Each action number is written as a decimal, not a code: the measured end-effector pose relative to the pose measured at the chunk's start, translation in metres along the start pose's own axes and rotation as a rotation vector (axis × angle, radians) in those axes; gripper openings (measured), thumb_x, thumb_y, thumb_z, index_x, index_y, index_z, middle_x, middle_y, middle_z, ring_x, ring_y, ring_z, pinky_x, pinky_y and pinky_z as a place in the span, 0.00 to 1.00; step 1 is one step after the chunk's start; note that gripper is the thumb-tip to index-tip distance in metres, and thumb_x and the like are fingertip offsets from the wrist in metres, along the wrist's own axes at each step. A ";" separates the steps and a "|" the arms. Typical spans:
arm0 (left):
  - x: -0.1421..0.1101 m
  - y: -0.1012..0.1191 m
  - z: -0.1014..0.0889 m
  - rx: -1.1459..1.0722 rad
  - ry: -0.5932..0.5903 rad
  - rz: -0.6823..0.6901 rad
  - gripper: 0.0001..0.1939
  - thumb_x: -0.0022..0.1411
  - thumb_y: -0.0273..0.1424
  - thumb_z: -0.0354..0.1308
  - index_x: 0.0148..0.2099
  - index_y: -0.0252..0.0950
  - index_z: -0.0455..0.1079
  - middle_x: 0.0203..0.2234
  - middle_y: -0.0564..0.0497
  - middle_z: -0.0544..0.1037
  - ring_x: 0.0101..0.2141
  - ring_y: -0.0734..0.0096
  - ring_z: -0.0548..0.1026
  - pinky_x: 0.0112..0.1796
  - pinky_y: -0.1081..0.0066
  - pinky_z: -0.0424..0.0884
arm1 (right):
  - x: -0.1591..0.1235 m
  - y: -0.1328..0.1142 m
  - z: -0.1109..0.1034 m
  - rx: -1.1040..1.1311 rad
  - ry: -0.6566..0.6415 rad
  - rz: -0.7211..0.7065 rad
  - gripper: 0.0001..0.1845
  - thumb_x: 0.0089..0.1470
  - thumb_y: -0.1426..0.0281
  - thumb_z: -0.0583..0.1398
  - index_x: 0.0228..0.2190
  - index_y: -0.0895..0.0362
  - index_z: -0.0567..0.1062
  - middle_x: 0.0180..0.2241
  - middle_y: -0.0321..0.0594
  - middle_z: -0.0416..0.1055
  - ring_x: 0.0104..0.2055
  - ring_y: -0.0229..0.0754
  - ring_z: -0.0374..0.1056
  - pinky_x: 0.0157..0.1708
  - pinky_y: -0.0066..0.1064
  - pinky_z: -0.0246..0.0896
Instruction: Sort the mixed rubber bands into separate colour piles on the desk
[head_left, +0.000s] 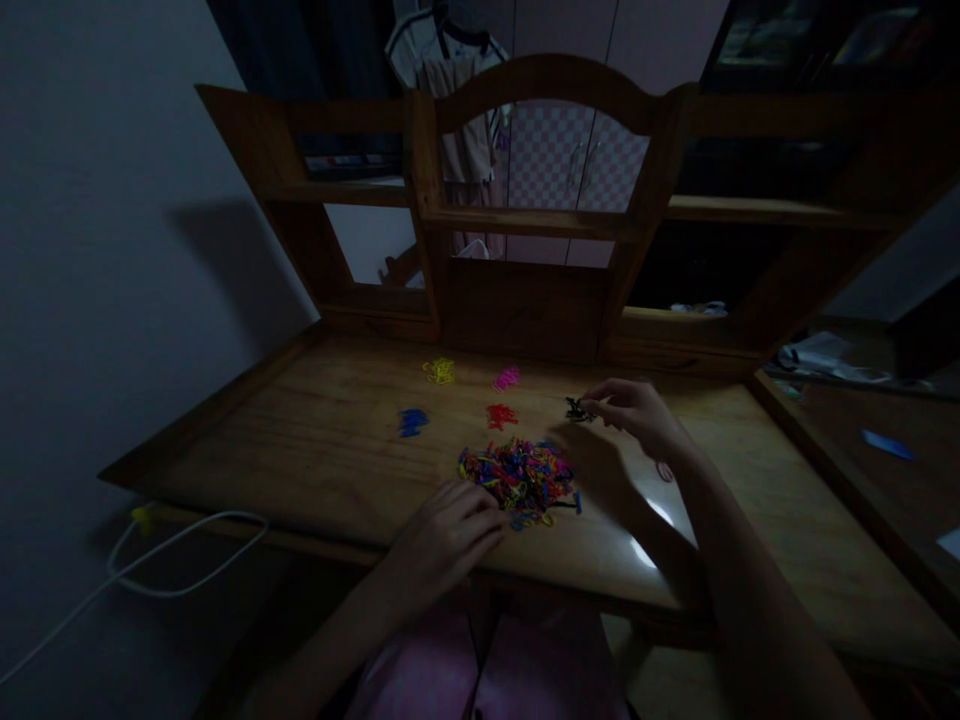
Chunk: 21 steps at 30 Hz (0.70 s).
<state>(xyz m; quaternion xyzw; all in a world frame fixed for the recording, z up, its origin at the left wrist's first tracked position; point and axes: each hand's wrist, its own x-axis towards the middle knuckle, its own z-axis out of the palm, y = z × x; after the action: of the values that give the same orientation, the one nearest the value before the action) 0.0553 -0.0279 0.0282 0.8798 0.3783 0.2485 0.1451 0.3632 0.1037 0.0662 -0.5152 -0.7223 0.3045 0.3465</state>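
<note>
A mixed heap of small, thin coloured pieces [521,478], some of them loop-shaped, lies near the front edge of the wooden desk [315,430]. At the heap's near left edge, my left hand [454,530] rests with its fingers loosely bent and slightly apart. My right hand [630,408] reaches over a little black pile [577,410], thumb and fingertips pinched together. Whatever sits in that pinch is too small to make out. Single-colour piles stand behind the heap: yellow [439,371], pink [506,378], blue [412,421] and red [501,416].
Beside my right forearm lies a small pinkish loop-shaped thing [664,470]. A wooden shelf unit [525,225] rises along the desk's back. A white cable [202,590] hangs at the front left corner, near the wall [120,300].
</note>
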 end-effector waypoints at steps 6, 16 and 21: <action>0.002 0.005 0.000 0.003 0.019 -0.064 0.10 0.66 0.32 0.54 0.48 0.42 0.71 0.39 0.49 0.74 0.42 0.64 0.70 0.44 0.64 0.67 | -0.029 -0.045 0.011 -0.073 -0.747 -0.143 0.08 0.49 0.64 0.64 0.31 0.54 0.80 0.28 0.36 0.76 0.29 0.39 0.70 0.26 0.27 0.60; -0.010 0.002 -0.007 0.039 -0.011 -0.146 0.09 0.66 0.28 0.53 0.46 0.41 0.71 0.41 0.49 0.72 0.44 0.65 0.69 0.45 0.63 0.67 | -0.038 -0.041 0.034 -0.396 -0.737 -0.139 0.09 0.42 0.78 0.62 0.29 0.58 0.78 0.27 0.36 0.75 0.27 0.35 0.67 0.24 0.24 0.54; -0.005 0.004 -0.009 0.070 0.003 -0.093 0.07 0.66 0.28 0.53 0.44 0.40 0.72 0.40 0.49 0.72 0.42 0.65 0.69 0.44 0.64 0.68 | -0.036 -0.047 0.026 -0.294 -0.791 -0.137 0.08 0.44 0.77 0.60 0.30 0.58 0.77 0.28 0.35 0.74 0.28 0.34 0.66 0.25 0.23 0.55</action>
<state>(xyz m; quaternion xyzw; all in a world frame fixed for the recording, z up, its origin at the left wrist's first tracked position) 0.0492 -0.0334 0.0360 0.8654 0.4275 0.2295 0.1253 0.3257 0.0542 0.0821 -0.3534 -0.8680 0.3485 -0.0147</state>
